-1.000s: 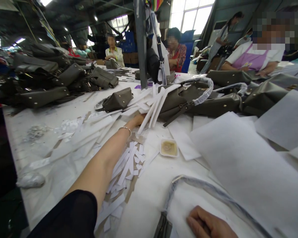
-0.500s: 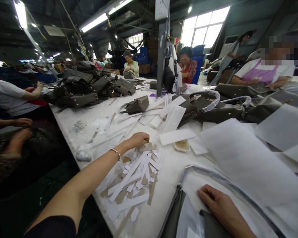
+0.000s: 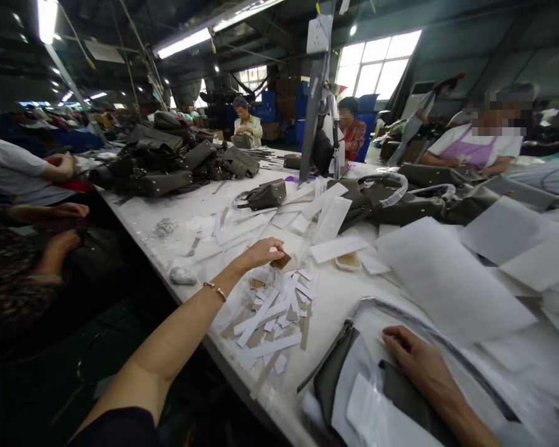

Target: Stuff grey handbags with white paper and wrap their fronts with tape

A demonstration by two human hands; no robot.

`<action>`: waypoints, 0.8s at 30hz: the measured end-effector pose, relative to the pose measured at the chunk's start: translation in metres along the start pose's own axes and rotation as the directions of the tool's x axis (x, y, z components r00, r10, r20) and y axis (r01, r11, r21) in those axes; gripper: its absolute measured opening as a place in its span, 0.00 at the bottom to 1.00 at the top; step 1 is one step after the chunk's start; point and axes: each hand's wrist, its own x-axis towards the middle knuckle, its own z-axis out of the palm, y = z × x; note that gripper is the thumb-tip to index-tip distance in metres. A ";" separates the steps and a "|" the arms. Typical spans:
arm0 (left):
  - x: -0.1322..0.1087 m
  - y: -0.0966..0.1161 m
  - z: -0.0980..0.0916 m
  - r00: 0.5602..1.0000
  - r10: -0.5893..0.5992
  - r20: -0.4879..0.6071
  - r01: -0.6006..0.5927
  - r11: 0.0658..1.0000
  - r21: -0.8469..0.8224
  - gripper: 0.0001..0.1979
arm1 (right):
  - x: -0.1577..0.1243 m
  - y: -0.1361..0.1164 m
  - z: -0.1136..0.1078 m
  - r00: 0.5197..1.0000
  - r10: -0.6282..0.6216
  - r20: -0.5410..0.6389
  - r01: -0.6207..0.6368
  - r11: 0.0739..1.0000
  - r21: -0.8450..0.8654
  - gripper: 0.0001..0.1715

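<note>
Evidently, the left hand [image 3: 266,251] pinches a brown card [image 3: 281,261] between thumb and fingers, long axis unclear; the grey handbag [image 3: 333,372] lies toward five o'clock, nearer the right hand [image 3: 414,357], fingers loosely curled, hold indeterminate.

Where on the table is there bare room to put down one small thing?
The table looks free between the scraps and the near bag, and mostly free between the bag pile and the small bag. It is crowded on the right, with white sheets, and near the left hand, with the scraps.
</note>
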 end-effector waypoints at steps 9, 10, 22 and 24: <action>-0.025 0.032 0.070 0.998 -0.034 0.043 0.050 0.885 -0.464 0.22 | -0.010 -0.103 -0.041 0.986 -0.119 0.117 0.083 0.958 0.275 0.24; -0.027 0.037 0.079 0.998 -0.028 0.064 0.057 0.864 -0.501 0.23 | -0.013 -0.115 -0.041 0.979 -0.133 0.154 0.076 0.941 0.329 0.26; -0.039 0.064 0.137 0.996 0.086 0.033 -0.048 0.794 -0.606 0.21 | -0.026 -0.162 -0.030 0.959 -0.126 0.253 -0.122 0.624 0.772 0.24; -0.045 0.053 0.141 0.996 0.076 0.035 -0.046 0.847 -0.530 0.24 | -0.028 -0.156 -0.034 0.949 -0.101 0.299 -0.197 0.550 0.812 0.26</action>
